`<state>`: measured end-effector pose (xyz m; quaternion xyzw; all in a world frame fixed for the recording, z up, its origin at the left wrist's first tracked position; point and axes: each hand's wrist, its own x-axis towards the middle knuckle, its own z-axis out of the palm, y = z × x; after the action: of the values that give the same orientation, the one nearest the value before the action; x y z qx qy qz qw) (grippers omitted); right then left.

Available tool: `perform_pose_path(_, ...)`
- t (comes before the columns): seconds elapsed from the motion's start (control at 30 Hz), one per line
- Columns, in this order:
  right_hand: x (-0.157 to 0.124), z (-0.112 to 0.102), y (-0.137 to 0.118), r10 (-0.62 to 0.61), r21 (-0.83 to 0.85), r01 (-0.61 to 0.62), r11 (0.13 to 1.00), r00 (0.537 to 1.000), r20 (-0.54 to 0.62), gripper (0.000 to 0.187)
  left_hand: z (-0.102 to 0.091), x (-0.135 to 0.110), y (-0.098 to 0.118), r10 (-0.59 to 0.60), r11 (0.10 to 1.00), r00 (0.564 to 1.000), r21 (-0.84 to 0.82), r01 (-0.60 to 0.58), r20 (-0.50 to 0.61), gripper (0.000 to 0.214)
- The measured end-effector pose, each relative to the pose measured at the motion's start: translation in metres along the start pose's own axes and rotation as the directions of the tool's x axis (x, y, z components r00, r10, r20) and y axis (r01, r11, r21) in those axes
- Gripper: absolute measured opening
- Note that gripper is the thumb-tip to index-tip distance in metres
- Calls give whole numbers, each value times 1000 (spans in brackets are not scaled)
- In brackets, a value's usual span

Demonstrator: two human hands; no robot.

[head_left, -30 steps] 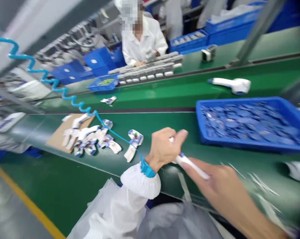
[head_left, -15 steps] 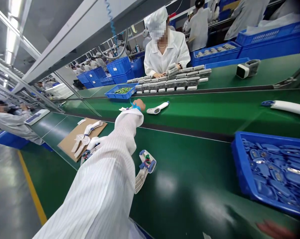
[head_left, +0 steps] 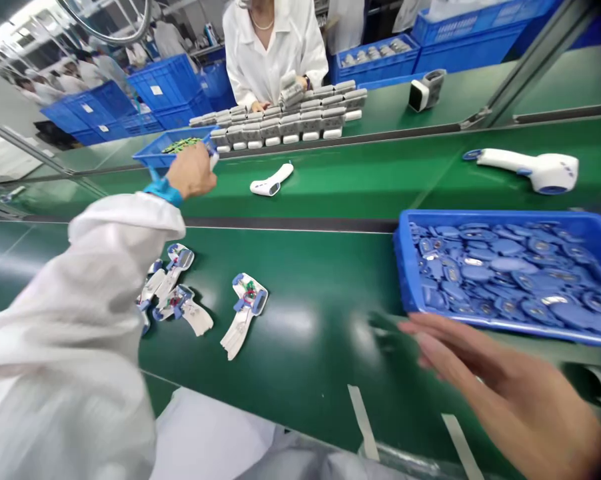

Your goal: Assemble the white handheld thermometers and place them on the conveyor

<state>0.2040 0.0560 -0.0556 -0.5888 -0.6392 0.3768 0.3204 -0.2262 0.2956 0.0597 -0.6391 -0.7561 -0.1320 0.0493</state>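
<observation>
The head-worn camera looks forward and down (slightly tilted); it sits close above a green conveyor belt (head_left: 305, 373).

The left arm (head_left: 80, 287), in a white sleeve, is stretched forward across the bench, and the left hand (head_left: 193, 172) is curled near the bench's far edge. The right hand (head_left: 505, 380) is low at the right side, near the bench's front edge, with its fingers (head_left: 445, 340) open and a little blurred.

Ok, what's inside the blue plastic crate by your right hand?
The blue plastic crate holds loose flat blue oval parts, some with metal centres; they cover its floor.
</observation>
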Motion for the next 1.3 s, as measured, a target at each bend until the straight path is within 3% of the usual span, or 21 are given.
perform_pose_path(0.1, 22, 10, -41, 118, 375, -203, 904, 964, 238, 54, -39, -55, 40, 318, 948, 946, -14, -319, -66, 64)
perform_pose_path(0.17, 28, 18, -56, 113, 597, -339, 727, 917, 383, 61, -43, -117, 71, 523, 840, 845, -103, -533, -111, 47)
perform_pose_path(0.23, 23, 25, -57, 86, 710, -418, 567, 887, 454, 58, -28, -190, 101, 706, 556, 659, -374, -742, -259, 25)
perform_pose_path(0.27, 16, 28, -54, 91, 729, -434, 529, 883, 460, 52, -16, -225, 114, 740, 419, 596, -481, -771, -311, 30)
perform_pose_path(0.3, 7, 30, -48, 112, 736, -432, 521, 890, 442, 45, -2, -259, 124, 783, 344, 559, -558, -755, -273, 40)
perform_pose_path(0.33, -4, 31, -42, 149, 736, -417, 533, 903, 403, 40, 11, -288, 132, 771, 311, 576, -629, -712, -272, 45)
perform_pose_path(0.37, -15, 32, -35, 196, 731, -397, 554, 916, 349, 39, 24, -314, 139, 682, 313, 672, -716, -625, -289, 45)
perform_pose_path(0.43, -36, 35, -23, 292, 710, -384, 590, 922, 256, 43, 44, -349, 148, 409, 370, 901, -876, -310, -146, 37)
perform_pose_path(0.47, -46, 37, -18, 323, 705, -385, 595, 918, 229, 44, 51, -360, 152, 297, 363, 955, -923, -130, -18, 37)
perform_pose_path(0.5, -55, 38, -14, 335, 704, -392, 592, 915, 227, 44, 56, -366, 156, 244, 343, 962, -938, 37, 127, 45)
perform_pose_path(0.53, -63, 39, -11, 330, 704, -401, 587, 912, 244, 44, 59, -370, 160, 240, 324, 936, -930, 171, 256, 52)
perform_pose_path(0.63, -85, 35, -2, 279, 649, -434, 624, 900, 333, 50, 63, -367, 168, 329, 333, 831, -878, 344, 450, 39)
perform_pose_path(0.73, -101, 13, 9, 316, 360, -416, 835, 898, 305, 53, 61, -358, 171, 379, 379, 823, -882, 280, 424, 22)
perform_pose_path(0.83, -102, -13, 11, 224, -45, -226, 973, 973, -56, 47, 58, -353, 170, 432, 441, 828, -884, 151, 357, 13)
perform_pose_path(0.9, -93, -20, 7, -29, -227, -27, 974, 971, -239, 40, 57, -352, 170, 457, 492, 831, -868, 62, 318, 12)
perform_pose_path(0.93, -87, -20, 3, -163, -294, 83, 952, 953, -256, 36, 57, -353, 171, 470, 508, 831, -861, 21, 297, 12)
perform_pose_path(1.0, -78, -14, -6, -358, -399, 260, 879, 913, -195, 31, 57, -355, 173, 495, 526, 831, -849, -53, 255, 13)
perform_pose_path(1.07, -75, -7, -16, -450, -474, 341, 812, 882, -136, 32, 56, -358, 176, 523, 536, 820, -838, -103, 233, 14)
perform_pose_path(1.17, -81, -9, -27, -490, -530, 349, 773, 859, -149, 30, 57, -358, 177, 490, 580, 829, -811, -78, 271, 14)
perform_pose_path(1.23, -85, -20, -24, -430, -547, 253, 798, 875, -222, 27, 60, -356, 177, 387, 590, 852, -805, 65, 353, 15)
perform_pose_path(1.3, -84, -32, -8, -309, -560, 111, 821, 911, -273, 28, 65, -352, 177, 301, 527, 833, -809, 259, 463, 30)
